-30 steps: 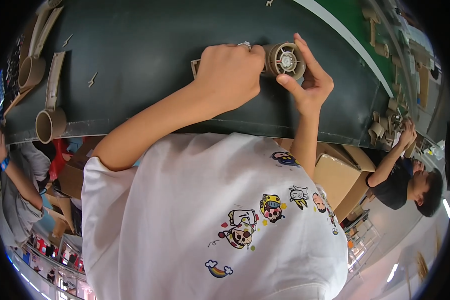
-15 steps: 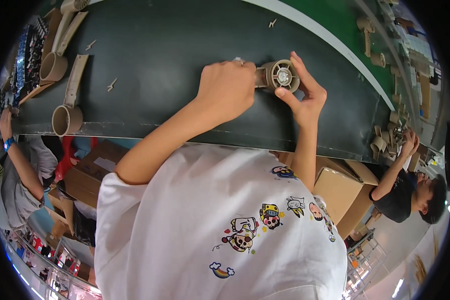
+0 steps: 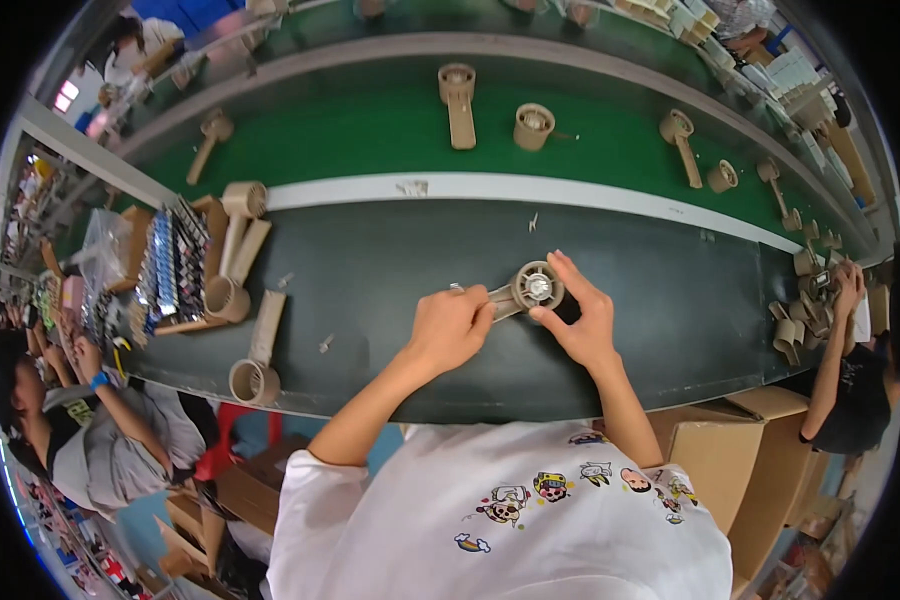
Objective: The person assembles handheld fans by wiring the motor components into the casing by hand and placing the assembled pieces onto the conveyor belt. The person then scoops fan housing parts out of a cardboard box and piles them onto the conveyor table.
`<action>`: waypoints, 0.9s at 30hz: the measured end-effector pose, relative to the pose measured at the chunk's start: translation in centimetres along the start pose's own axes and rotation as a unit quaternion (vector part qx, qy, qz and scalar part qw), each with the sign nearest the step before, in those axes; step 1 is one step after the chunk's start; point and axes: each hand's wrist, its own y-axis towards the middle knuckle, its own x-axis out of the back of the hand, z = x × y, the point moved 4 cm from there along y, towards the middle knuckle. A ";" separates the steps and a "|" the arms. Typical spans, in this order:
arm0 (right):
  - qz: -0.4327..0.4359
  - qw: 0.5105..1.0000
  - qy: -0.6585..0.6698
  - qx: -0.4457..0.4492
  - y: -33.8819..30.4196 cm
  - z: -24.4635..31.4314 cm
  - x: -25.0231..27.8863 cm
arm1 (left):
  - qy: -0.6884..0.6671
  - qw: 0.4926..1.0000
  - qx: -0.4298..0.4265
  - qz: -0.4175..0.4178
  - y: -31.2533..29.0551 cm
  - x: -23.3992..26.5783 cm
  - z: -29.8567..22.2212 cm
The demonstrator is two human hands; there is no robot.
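Both hands hold one beige handheld fan housing (image 3: pixel 536 287) above the dark worktable (image 3: pixel 390 250). Its round head has spokes and a shiny silver part in the centre. My left hand (image 3: pixel 450 328) is closed around the handle, hiding most of it; a small shiny thing shows at its fingers. My right hand (image 3: pixel 582 318) grips the head's right side, thumb at the lower rim and fingers at the upper. To the left lie an open beige housing (image 3: pixel 255 380) with a long handle half and another such housing (image 3: pixel 229 300). A small light piece (image 3: pixel 532 222) lies beyond the fan.
A green conveyor belt (image 3: pixel 350 150) carrying several beige fan parts runs behind a white rail (image 3: pixel 370 187). A box of small dark and silver parts (image 3: pixel 175 265) stands at left. Co-workers sit at both sides; one person's hands (image 3: pixel 848 285) are near beige parts. A cardboard box (image 3: pixel 710 465) stands below right.
The view has tilted up, so the belt now shows and my hands appear lower in it. Both hands keep hold of the fan housing; its handle now slants down to the left.
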 end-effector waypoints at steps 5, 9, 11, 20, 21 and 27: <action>-0.099 0.994 0.036 0.005 5.9 0.0 -0.4 | 0.116 0.961 0.130 -0.216 3.5 6.4 4.3; -0.077 0.991 -0.101 0.047 14.9 -0.9 0.2 | 0.132 0.911 0.233 -0.314 10.9 10.7 10.8; -0.096 0.972 -0.191 0.099 19.2 -1.4 -0.4 | 0.154 0.890 0.229 -0.363 15.6 11.4 13.9; 0.062 0.976 -0.186 0.092 23.0 -4.5 -3.7 | 0.146 0.846 0.129 -0.497 16.7 13.7 17.0; 0.021 0.975 -0.212 0.070 20.8 -2.9 -1.4 | 0.155 0.857 0.107 -0.480 15.4 14.2 14.8; 0.008 0.900 -0.382 -0.211 6.3 2.8 7.7 | 0.295 0.885 0.158 -0.323 -0.8 15.4 4.6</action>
